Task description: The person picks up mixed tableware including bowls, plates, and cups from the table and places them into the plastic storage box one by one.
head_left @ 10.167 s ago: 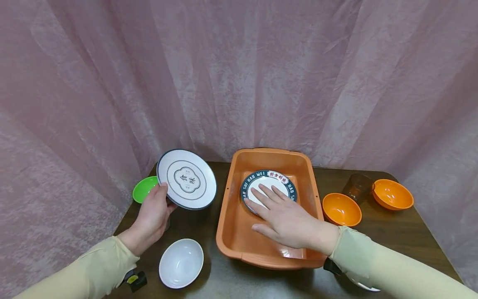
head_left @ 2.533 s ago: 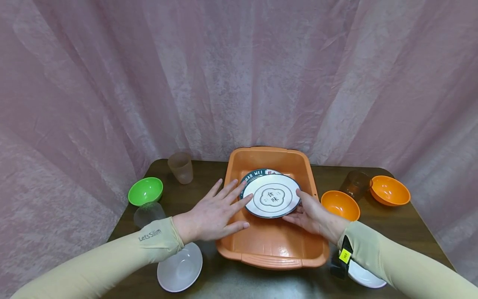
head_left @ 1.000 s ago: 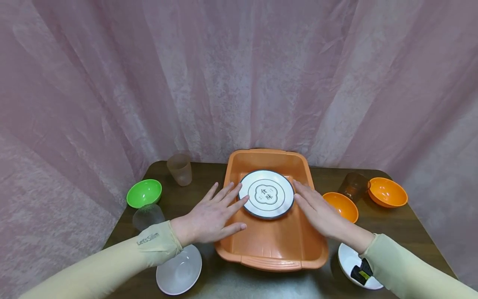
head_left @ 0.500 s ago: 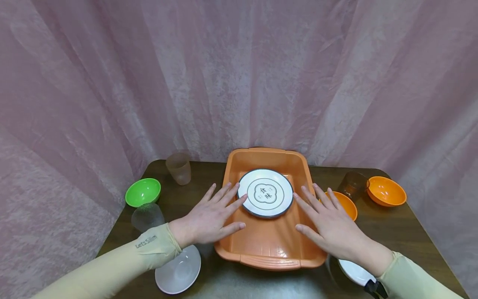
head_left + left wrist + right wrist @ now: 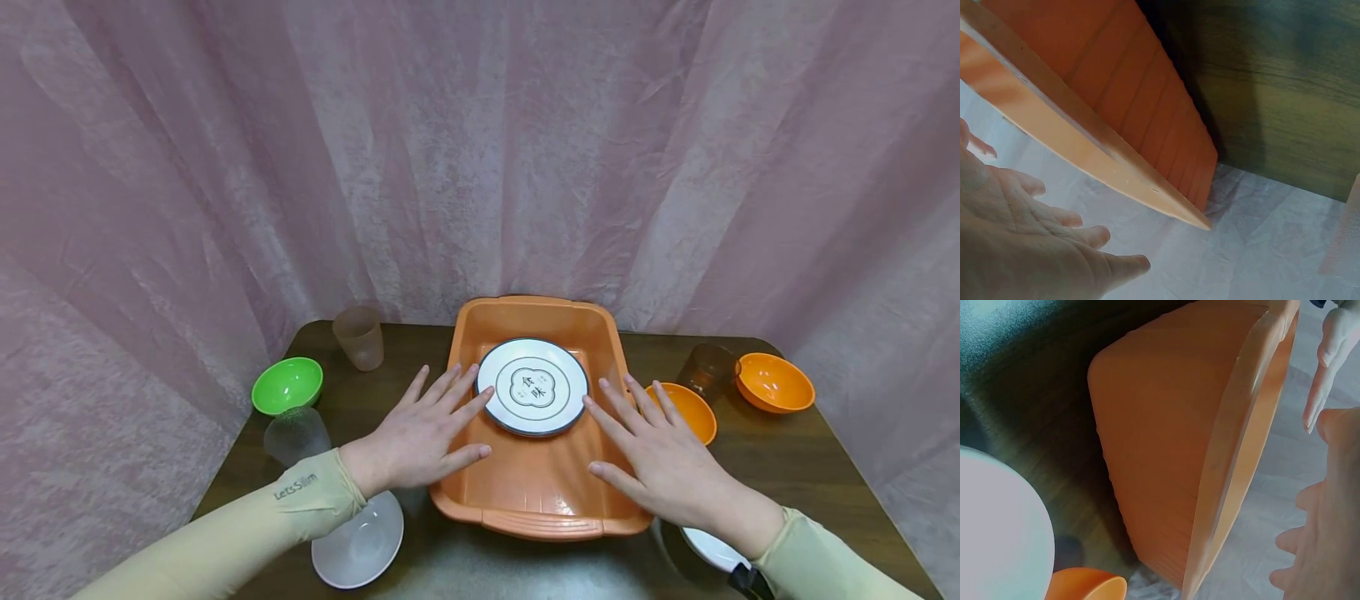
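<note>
A white plate (image 5: 532, 387) with a dark rim and a clover mark lies flat in the far half of the orange tub (image 5: 540, 508). My left hand (image 5: 427, 429) hovers flat over the tub's left rim, fingers spread, its fingertips just short of the plate's edge. Over the right rim, my right hand (image 5: 656, 454) is spread the same way and holds nothing. In the left wrist view the left hand (image 5: 1035, 250) sits above the tub's rim (image 5: 1110, 169). The right wrist view shows the right hand (image 5: 1329, 531) beside the tub's wall (image 5: 1166, 456).
On the left of the brown table stand a green bowl (image 5: 287, 385), a clear upturned cup (image 5: 297, 433), a pinkish cup (image 5: 360, 337) and a white bowl (image 5: 360, 542). On the right are two orange bowls (image 5: 688, 410) (image 5: 775, 382), a brown cup (image 5: 705, 369) and a white bowl (image 5: 712, 546). A pink curtain hangs behind.
The clover plate was laid on the lettered plate in the tub. My right hand let go of its edge and drew back over the right rim; the left hand barely moved.
</note>
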`<state>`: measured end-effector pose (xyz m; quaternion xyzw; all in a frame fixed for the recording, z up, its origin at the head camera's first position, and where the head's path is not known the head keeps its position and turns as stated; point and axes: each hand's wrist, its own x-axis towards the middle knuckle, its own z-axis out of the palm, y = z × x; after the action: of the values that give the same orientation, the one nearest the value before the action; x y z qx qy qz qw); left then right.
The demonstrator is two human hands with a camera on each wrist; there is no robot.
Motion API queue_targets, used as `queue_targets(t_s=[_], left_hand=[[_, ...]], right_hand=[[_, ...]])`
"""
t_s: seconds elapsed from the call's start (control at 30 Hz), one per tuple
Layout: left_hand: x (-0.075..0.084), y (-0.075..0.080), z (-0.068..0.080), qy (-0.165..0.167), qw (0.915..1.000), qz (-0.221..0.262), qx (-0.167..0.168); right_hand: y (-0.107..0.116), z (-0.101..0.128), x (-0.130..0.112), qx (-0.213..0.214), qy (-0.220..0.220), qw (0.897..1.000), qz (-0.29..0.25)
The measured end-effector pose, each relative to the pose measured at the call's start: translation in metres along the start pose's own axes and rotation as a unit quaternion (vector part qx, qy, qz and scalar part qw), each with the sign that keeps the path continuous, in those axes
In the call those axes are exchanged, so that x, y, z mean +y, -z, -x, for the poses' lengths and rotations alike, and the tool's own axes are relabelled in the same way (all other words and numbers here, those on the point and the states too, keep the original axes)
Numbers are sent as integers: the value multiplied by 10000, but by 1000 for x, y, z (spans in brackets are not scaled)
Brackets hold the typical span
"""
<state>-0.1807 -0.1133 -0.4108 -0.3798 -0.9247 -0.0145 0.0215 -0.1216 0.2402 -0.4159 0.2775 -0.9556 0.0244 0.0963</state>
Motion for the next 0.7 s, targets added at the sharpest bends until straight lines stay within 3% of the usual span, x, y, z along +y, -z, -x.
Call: queue_targets(t_s=[0.13, 0.4, 0.57, 0.7], left_hand=[[1, 0, -1, 25, 10000, 6, -26], [12, -3, 1, -266, 9996, -108, -49], [24, -4, 6, -552, 9983, -166, -120], [35, -4, 10, -836, 9964, -136, -96]], right_hand=[[1, 2, -1, 76, 6, 10000, -48], [11, 19, 5, 107, -263, 9994, -218], [17, 43, 18, 75, -826, 9955, -466], [19, 63, 32, 46, -1431, 9839, -1069]])
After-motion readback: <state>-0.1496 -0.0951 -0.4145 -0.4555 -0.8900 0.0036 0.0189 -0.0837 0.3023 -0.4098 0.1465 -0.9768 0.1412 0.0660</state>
